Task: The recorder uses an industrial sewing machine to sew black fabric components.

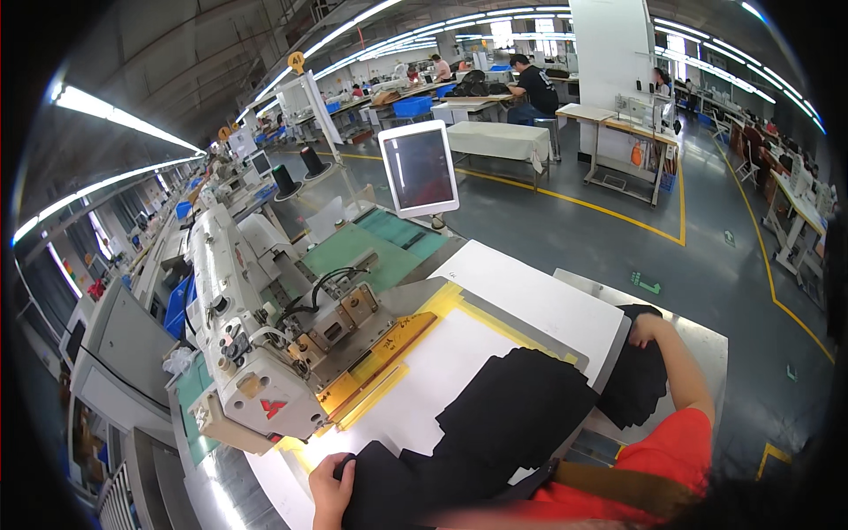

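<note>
The black cloth lies on the white work surface in front of the sewing machine, its near part extending to the operator's body. The left hand is at the lower left part of this cloth, with thumb and fingers closed together on its edge, just beside the machine head. The right hand reaches well out to the side and touches the upper edge of a second black fabric portion, which rests on the metal side table; its fingertips are partly hidden, so whether they are clamped on the fabric or merely pressed against it cannot be told. Progress, judged from the present layout: the cloth is on the work surface, but its visible area lies apart from the yellow-taped plate beside the machine head, and no finished seam can be made out on the black material. Placement at the head therefore appears not yet done, and the material on the side table appears to be outstanding. The number of separate pieces cannot be determined. The screen behind the machine is dark and gives no readable indication of progress.
</note>
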